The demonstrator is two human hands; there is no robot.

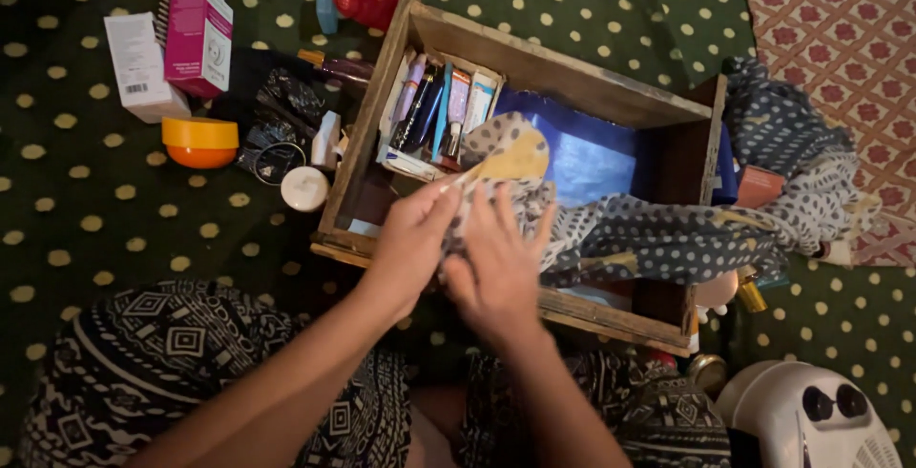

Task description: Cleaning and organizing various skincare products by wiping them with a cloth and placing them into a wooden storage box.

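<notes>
My left hand (412,239) pinches the edge of a blue-grey dotted cloth (668,234) with yellow patches. My right hand (498,272) lies over the same cloth just beside it, fingers spread on the fabric and thumb hidden. Both hands are above the near left part of an open wooden box (563,72). The cloth trails to the right across the box and over its right wall. Inside the box, at the far left, stand several tubes and pens (434,105). A blue lining (592,148) shows on the box floor.
On the green dotted carpet left of the box lie a pink carton (198,39), a white carton (141,67), an orange jar (199,142), a white round lid (305,188) and a black bag (281,115). A white appliance (811,416) sits at the bottom right.
</notes>
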